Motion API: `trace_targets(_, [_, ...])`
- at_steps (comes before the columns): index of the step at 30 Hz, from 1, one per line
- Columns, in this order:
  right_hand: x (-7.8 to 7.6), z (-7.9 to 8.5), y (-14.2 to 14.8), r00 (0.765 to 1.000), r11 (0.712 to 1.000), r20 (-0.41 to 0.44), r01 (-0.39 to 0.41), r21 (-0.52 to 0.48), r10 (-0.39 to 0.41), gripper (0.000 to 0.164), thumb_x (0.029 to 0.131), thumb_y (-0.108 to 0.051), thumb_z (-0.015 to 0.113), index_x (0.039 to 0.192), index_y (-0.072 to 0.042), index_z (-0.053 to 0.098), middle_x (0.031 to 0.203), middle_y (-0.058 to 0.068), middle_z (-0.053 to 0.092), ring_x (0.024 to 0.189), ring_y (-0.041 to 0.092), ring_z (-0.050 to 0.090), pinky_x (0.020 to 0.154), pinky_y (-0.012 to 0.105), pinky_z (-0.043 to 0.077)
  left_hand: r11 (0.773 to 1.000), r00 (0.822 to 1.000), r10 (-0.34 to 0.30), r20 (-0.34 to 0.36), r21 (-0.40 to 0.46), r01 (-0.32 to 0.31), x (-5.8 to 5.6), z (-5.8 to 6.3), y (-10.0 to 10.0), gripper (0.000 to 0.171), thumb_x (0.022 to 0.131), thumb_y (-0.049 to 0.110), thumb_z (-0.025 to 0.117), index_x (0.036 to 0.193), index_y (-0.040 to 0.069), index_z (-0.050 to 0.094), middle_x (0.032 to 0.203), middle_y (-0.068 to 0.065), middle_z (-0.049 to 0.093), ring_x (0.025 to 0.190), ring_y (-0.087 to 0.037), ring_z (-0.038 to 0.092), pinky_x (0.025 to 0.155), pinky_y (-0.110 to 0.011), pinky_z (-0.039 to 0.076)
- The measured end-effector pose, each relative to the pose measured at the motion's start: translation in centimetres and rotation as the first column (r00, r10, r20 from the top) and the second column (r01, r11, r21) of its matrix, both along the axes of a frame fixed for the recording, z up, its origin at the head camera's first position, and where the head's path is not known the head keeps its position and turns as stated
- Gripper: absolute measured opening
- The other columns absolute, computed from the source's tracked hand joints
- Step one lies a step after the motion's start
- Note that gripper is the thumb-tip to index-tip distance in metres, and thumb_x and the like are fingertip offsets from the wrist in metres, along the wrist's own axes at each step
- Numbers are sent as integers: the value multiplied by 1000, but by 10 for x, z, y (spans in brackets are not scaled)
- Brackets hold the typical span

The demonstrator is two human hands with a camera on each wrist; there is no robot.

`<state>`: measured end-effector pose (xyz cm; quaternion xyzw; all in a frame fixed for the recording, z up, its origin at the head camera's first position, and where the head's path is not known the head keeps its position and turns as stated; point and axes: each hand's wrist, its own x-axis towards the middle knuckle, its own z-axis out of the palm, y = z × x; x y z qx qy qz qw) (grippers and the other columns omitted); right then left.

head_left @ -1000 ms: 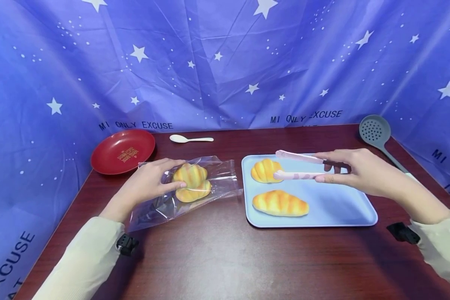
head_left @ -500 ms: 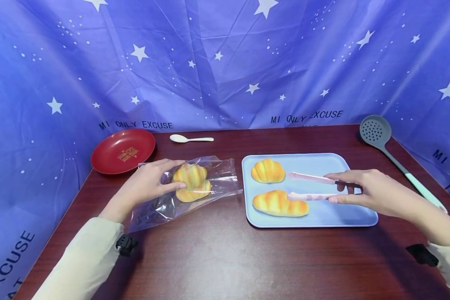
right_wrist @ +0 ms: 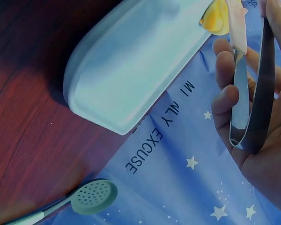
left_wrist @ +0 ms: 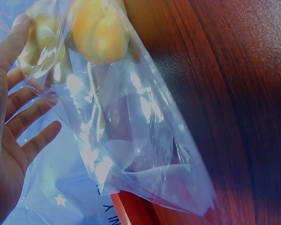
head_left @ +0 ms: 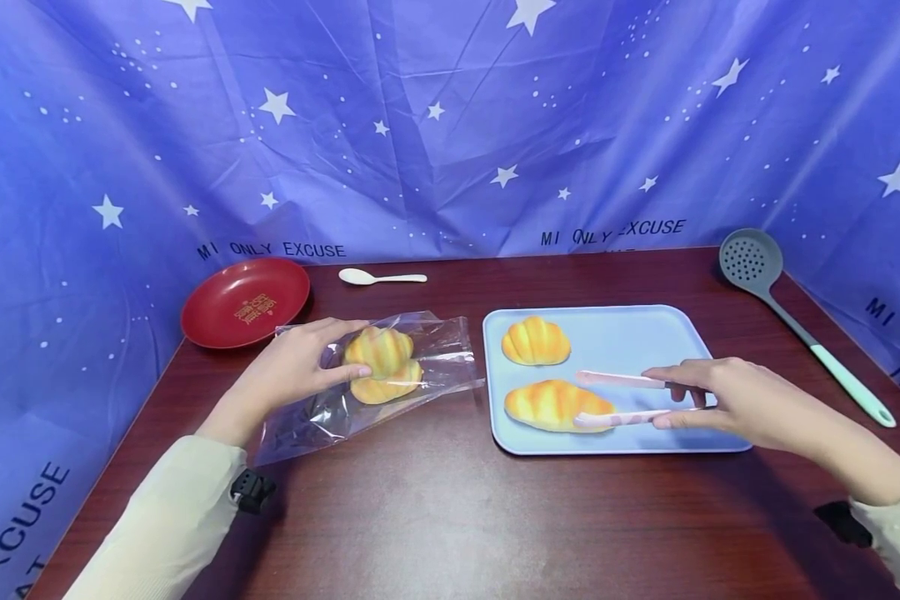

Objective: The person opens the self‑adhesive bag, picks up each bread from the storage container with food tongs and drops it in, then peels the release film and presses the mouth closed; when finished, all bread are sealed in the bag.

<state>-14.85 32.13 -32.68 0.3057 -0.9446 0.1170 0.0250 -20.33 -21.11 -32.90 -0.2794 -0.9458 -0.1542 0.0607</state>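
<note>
In the head view my left hand (head_left: 292, 362) holds a clear plastic bag (head_left: 450, 354), thumb across its front. Inside lie two bread rolls, an upper one (head_left: 381, 348) and a lower one (head_left: 386, 388); the left wrist view shows the bag's film (left_wrist: 131, 117) creased and shiny. My right hand (head_left: 750, 404) grips a pair of tongs (head_left: 621, 380) with pink-white arms spread apart. The lower arm overlaps a long bread roll (head_left: 543, 404), while the upper arm hangs just beyond it. A smaller ridged roll (head_left: 536, 340) sits farther back on the light blue tray (head_left: 630, 333).
At the back left stands a red plate (head_left: 217, 308). A white spoon (head_left: 390, 280) lies along the back edge. To the right is a grey skimmer (head_left: 752, 258) with a mint handle. A blue star-printed cloth (head_left: 435, 150) hangs around the dark wooden table (head_left: 435, 517).
My right hand has moved the tongs from the small roll rightward and toward me, so they now reach over the long roll. The left hand and bag have stayed put.
</note>
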Motion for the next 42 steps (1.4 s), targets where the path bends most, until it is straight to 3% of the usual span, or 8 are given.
trace_targets(8, [3,-2,-3,1000,994,-10,14,110,-13,56,82,-51,80,123,-14,74,86,-18,60,63,-7,43,53,25,39,1000,1000,-3,3,7,3,1,0,0,68,87,50,77,138,8,62,122,-15,69,111,-33,68,93,-55,54])
trace_targets(15, [1,-12,-4,996,999,-90,-15,44,19,47,80,-45,84,117,-16,77,82,-22,59,61,-8,39,51,23,36,1000,1000,-11,-8,14,11,1,-1,0,68,87,49,78,138,7,62,123,-16,69,112,-34,67,94,-55,54])
trace_targets(20, [0,-15,-5,990,1000,-141,-13,12,15,42,78,-42,86,111,-17,80,93,-9,74,64,-8,44,53,27,43,1000,1000,-2,-3,4,2,0,-2,0,70,85,49,79,139,8,62,124,-15,69,112,-33,67,94,-54,54])
trace_targets(24, [1,-15,-7,989,1000,-147,4,6,-3,39,79,-41,85,110,-18,81,94,-5,76,59,-7,39,51,24,39,1000,1000,4,2,0,-4,0,-3,-1,70,85,49,80,140,9,61,124,-15,69,111,-33,68,93,-53,55])
trace_targets(29, [3,-9,-8,989,999,-147,36,12,-34,38,80,-42,84,110,-18,81,67,-20,59,51,-6,27,48,21,28,1000,1000,5,4,3,-5,0,-3,0,70,85,48,80,139,9,61,124,-16,69,110,-33,68,93,-53,55])
trace_targets(32, [3,-4,-8,982,999,-187,32,-3,-32,38,79,-41,85,109,-19,81,63,-25,49,51,-7,26,48,21,28,1000,1000,6,4,1,-6,0,-2,0,70,85,48,81,139,9,62,124,-16,69,110,-33,68,93,-53,55])
trace_targets(37, [-4,9,-8,958,999,-287,-6,-51,-9,39,73,-39,88,106,-18,82,79,-13,70,54,-8,32,48,23,32,1000,1000,1,-2,3,-1,0,-1,0,69,85,47,80,139,8,62,123,-16,69,110,-33,68,93,-54,55])
trace_targets(42, [-14,27,-18,941,997,-337,-47,-63,23,41,74,-40,88,107,-17,82,86,-4,76,54,-8,34,47,22,33,1000,1000,-15,-20,-2,15,0,-1,1,69,86,46,80,139,7,62,122,-15,69,111,-33,67,94,-53,54])
